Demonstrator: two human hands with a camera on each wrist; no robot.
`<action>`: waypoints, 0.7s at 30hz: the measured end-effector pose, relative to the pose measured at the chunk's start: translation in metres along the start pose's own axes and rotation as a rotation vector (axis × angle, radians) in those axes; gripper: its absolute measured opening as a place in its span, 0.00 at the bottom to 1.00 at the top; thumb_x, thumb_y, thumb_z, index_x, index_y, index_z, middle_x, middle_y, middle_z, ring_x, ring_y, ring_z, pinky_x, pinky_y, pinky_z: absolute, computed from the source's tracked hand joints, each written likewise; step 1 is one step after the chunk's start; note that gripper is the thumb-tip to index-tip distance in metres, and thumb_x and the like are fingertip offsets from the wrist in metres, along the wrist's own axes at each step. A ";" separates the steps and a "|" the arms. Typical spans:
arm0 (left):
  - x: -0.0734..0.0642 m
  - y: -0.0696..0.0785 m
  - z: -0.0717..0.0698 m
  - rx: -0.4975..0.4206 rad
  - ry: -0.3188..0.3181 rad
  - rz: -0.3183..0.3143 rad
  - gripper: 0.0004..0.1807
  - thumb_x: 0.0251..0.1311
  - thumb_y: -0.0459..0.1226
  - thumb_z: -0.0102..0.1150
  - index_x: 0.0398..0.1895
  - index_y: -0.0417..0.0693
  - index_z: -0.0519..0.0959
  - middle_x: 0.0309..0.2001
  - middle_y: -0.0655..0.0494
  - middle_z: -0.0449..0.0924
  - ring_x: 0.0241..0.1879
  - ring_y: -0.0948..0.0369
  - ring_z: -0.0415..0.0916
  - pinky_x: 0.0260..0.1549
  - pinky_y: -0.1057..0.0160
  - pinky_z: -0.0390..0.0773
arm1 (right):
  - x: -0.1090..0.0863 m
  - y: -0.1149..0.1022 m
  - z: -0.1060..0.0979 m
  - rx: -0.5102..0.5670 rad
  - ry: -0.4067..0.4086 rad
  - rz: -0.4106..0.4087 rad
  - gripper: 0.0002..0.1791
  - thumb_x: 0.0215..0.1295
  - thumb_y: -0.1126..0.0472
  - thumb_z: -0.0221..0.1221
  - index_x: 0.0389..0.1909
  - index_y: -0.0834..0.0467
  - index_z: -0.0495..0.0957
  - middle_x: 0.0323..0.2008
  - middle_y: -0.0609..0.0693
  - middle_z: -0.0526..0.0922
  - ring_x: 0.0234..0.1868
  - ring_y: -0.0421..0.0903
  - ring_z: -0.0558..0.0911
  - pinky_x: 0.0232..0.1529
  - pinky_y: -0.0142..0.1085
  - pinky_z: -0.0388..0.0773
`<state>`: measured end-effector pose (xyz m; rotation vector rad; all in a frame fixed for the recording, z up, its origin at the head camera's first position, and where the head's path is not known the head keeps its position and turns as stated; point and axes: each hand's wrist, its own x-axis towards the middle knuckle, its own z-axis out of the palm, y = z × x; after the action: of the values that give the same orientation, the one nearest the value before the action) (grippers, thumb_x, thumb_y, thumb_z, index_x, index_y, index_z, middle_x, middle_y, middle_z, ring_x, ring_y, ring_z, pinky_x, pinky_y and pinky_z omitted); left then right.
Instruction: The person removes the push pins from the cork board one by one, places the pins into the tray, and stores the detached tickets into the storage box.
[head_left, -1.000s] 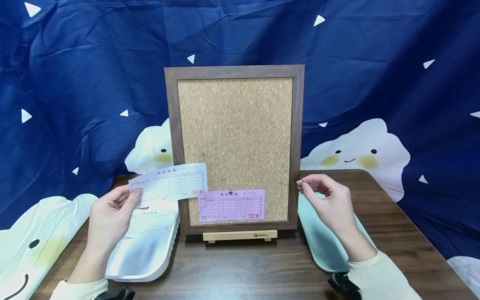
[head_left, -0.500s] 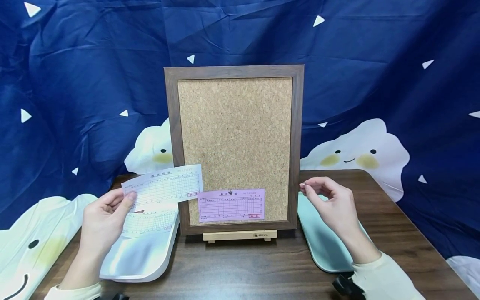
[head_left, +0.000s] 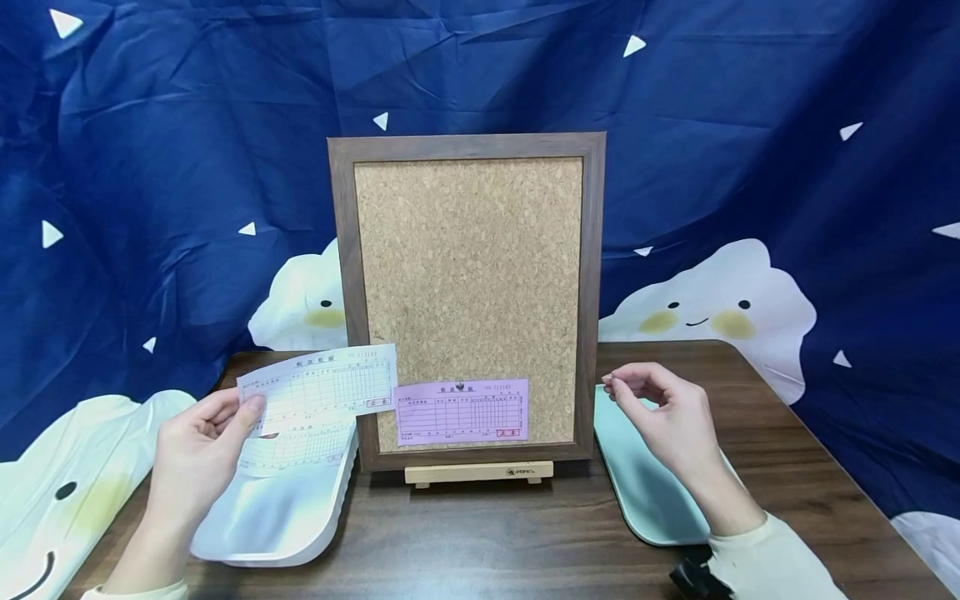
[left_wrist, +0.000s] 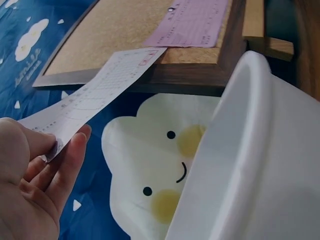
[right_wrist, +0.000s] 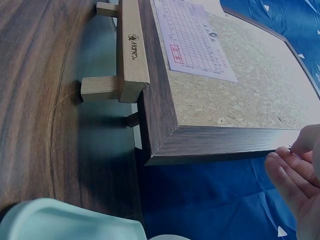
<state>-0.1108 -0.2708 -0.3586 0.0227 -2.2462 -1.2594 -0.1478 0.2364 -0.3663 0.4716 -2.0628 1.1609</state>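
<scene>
My left hand [head_left: 197, 454] pinches a white receipt slip [head_left: 322, 383] by its left end, thumb on the front. The slip's far end overlaps the lower left of the framed cork board [head_left: 468, 267]. On the board's lower part, a purple receipt [head_left: 462, 421] hangs from a push pin [head_left: 461, 386] at its top. My right hand [head_left: 671, 412] is beside the board's right edge, thumb and fingertips pinched together on a tiny pin, mostly hidden by the fingers [right_wrist: 282, 170].
The board stands on a small wooden easel [head_left: 480, 473]. Left of it, a white tray [head_left: 270, 533] holds another white receipt [head_left: 292, 452]. A pale green tray [head_left: 652, 508] lies below my right hand on the wooden table [head_left: 465, 542]. Behind hangs a blue cloth [head_left: 480, 67].
My left hand has drawn the white receipt left and slightly down, so it covers less of the board. My right hand has shifted a little right and down, fingers still pinched.
</scene>
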 end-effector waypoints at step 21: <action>-0.006 -0.013 -0.011 0.042 0.006 -0.041 0.13 0.71 0.33 0.69 0.52 0.31 0.87 0.32 0.75 0.89 0.33 0.86 0.81 0.35 0.84 0.77 | -0.011 0.011 -0.011 -0.006 0.004 0.057 0.10 0.63 0.80 0.69 0.38 0.63 0.88 0.32 0.50 0.92 0.33 0.24 0.87 0.33 0.19 0.80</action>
<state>-0.1035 -0.2845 -0.3672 0.0888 -2.2776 -1.2315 -0.1422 0.2509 -0.3771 0.4096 -2.0883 1.1875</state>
